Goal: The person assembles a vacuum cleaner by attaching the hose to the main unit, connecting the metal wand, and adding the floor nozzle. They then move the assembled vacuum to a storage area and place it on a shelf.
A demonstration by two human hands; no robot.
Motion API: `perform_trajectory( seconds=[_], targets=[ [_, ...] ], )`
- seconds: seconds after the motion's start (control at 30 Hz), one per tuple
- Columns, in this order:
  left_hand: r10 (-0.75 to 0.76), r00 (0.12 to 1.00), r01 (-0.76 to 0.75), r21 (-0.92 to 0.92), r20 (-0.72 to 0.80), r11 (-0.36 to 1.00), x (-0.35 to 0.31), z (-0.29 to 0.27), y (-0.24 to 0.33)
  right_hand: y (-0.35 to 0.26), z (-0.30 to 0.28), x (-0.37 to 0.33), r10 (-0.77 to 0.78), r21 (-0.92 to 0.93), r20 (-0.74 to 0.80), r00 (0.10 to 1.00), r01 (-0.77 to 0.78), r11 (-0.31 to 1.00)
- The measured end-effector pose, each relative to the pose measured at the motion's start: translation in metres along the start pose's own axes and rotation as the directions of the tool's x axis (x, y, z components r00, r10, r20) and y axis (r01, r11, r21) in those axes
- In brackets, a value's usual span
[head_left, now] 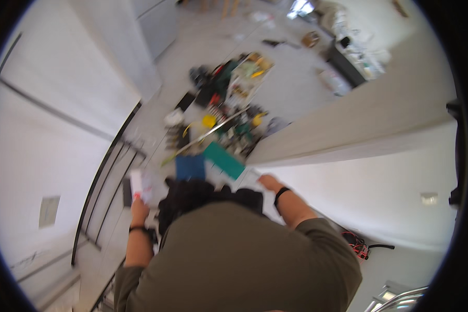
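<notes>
My left hand [139, 209] is closed around the lower end of a white flat oblong piece [136, 183] with a red mark near my fingers. Blur hides what kind of thing it is. On the right, my right hand [270, 182] is closed at the end of a thin pale strip [254, 172] that points toward a green rectangular sheet [224, 160]. Whether strip and sheet are joined I cannot tell. Left of the green sheet a dark blue flat square [190, 167] lies on the floor.
A pile of tools and parts [229, 109] covers the floor ahead, with a long pale rod [210, 132] across it. A white tray [249, 86] of small items lies at its far side. Walls flank both sides; a black metal rail [112, 156] runs along the left.
</notes>
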State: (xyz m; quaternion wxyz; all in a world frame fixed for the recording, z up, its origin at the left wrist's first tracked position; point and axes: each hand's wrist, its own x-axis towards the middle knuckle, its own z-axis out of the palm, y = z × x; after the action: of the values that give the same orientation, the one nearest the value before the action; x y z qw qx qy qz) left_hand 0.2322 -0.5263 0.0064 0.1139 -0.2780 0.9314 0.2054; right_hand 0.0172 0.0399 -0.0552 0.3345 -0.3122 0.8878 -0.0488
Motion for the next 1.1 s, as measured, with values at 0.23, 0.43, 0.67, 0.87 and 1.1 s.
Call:
perform_trajectory(
  seconds=[0.23, 0.43, 0.67, 0.87, 1.1],
  targets=[
    [-0.106, 0.987, 0.119, -0.106, 0.121, 0.987, 0.055, -0.035, -0.070, -0.091, -0.062, 0.038, 0.367, 0.309, 0.079, 0.927, -0.372, 0.875],
    [-0.114, 0.974, 0.123, -0.035, 0.194, 0.992, 0.082, -0.061, -0.137, -0.140, -0.094, 0.054, 0.520, 0.557, 0.102, 0.848, -0.482, 0.677],
    [-0.021, 0.980, 0.044, -0.112, 0.198, 0.993, 0.156, -0.081, -0.133, -0.151, -0.097, 0.053, 0.616, 0.548, 0.154, 0.773, -0.585, 0.597],
    [0.075, 0.967, 0.014, -0.341, 0.245, 0.940, 0.240, -0.083, -0.089, -0.144, -0.133, 0.107, 0.554, 0.550, 0.146, 0.820, -0.533, 0.644],
    [0.030, 0.918, 0.076, -0.250, 0.395, 0.965, 0.346, -0.083, -0.062, -0.072, -0.186, 0.240, 0.284, 0.346, 0.039, 0.958, -0.280, 0.896]
  ],
)
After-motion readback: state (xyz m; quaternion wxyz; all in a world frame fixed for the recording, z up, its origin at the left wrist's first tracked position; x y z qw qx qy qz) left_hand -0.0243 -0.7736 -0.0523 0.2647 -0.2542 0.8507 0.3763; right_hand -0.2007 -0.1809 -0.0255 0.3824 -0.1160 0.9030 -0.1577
